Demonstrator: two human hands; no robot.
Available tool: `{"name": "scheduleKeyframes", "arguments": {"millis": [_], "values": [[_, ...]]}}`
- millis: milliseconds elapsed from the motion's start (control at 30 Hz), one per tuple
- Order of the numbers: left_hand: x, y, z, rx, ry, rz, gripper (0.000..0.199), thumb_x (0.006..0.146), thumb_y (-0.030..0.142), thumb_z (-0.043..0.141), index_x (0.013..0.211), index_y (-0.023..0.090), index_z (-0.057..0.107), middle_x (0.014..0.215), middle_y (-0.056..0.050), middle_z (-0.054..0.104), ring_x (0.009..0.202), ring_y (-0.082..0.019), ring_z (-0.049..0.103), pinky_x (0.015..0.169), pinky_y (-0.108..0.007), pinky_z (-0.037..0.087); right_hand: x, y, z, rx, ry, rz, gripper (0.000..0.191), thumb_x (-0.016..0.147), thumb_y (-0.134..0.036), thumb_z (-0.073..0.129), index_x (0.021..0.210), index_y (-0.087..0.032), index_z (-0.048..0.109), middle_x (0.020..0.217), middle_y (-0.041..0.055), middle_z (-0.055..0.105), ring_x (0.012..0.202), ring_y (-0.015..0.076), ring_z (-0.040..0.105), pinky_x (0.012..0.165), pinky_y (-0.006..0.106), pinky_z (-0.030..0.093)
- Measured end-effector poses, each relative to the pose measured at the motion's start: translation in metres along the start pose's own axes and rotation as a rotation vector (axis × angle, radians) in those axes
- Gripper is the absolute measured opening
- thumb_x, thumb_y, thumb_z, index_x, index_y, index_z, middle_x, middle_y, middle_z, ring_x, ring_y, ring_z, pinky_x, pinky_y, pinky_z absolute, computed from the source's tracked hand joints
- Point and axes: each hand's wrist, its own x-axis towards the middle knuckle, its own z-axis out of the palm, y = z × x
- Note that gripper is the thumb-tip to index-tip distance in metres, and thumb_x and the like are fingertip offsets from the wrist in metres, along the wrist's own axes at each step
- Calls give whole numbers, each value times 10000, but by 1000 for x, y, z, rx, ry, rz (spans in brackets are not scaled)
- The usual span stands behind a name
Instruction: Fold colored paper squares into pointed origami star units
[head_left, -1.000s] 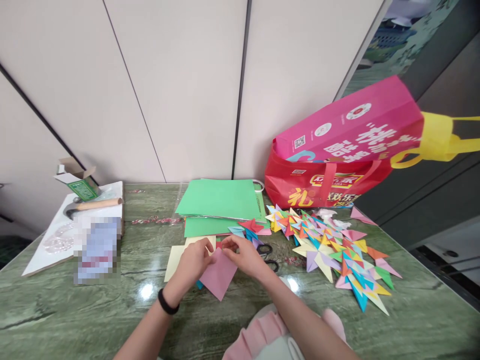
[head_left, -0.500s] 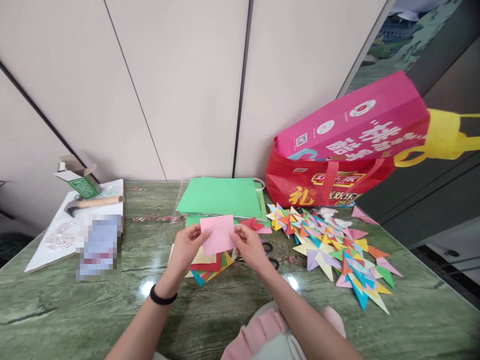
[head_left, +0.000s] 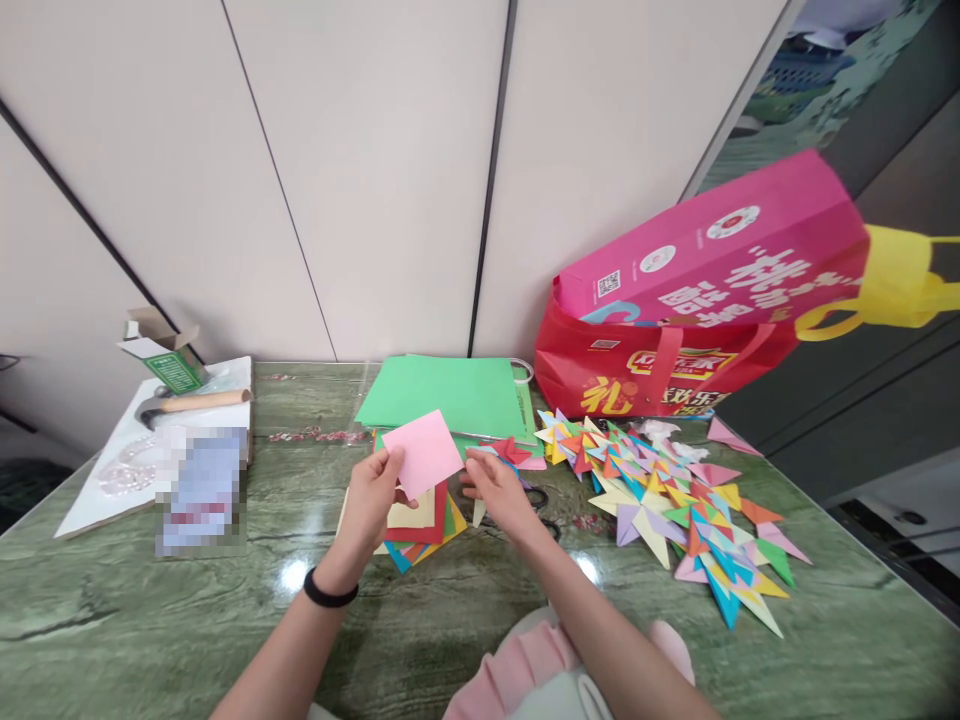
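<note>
My left hand (head_left: 373, 492) pinches the left corner of a square pink sheet of paper (head_left: 424, 455), which is tilted like a diamond. Close to the sheet's right corner is my right hand (head_left: 496, 487), its thumb and fingers apart; whether a fingertip touches the edge is hard to tell. Below the sheet lies a stack of coloured paper squares (head_left: 433, 526), partly covered by my left hand. Black-handled scissors (head_left: 541, 498) lie behind my right hand, mostly hidden. A red folded paper piece (head_left: 511, 450) rests just beyond it.
Green sheets (head_left: 439, 390) lie at the back of the green marbled table (head_left: 187, 630). To the right spreads a heap of folded paper stars (head_left: 660, 480), before a red bag (head_left: 585, 365). At left, a hammer (head_left: 202, 401) and small box (head_left: 169, 360) sit on a white board (head_left: 82, 505).
The pink sheet has turned from nearly level to a diamond tilt and shifted slightly upward. My right hand has loosened from its right edge, while my left hand keeps its pinch.
</note>
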Motion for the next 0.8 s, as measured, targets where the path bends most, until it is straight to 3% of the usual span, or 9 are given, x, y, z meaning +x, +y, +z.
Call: {"name": "scheduleKeyframes", "arguments": {"millis": [200,367,533,700,800], "values": [[-1,-3,0,16,-43,-1,300,651,419,611,635,121,571,496,35,496,413,-87,460,310,-202,430,2,1,-3,-36,87,-62,359,700,-354,589,1013,-179,562,1122,138,588,1041,255,563,880,420,452],[-1,-4,1,33,-79,4,302,646,419,618,641,120,578,489,40,491,408,-85,452,307,-206,433,-4,-10,-1,32,-75,-185,282,704,-241,561,977,-203,503,1027,89,599,939,211,598,762,348,506],[-2,-2,2,47,-92,-2,292,636,406,631,653,119,585,487,33,516,396,-83,450,304,-195,414,-15,-19,2,-156,-246,-345,326,676,-101,501,976,-215,554,1014,47,586,918,189,580,716,300,497],[-4,1,1,87,-217,-67,288,622,382,651,722,113,626,429,35,533,339,-85,452,300,-180,351,-21,-24,4,-415,-260,-490,349,643,-79,572,955,-224,632,943,34,634,888,208,570,768,332,444],[-4,0,-1,119,-204,-41,279,623,368,665,704,101,652,420,36,535,339,-78,438,322,-177,316,-21,-24,4,-445,-248,-493,307,645,-104,602,925,-222,648,886,23,660,811,200,584,724,312,436]]}}
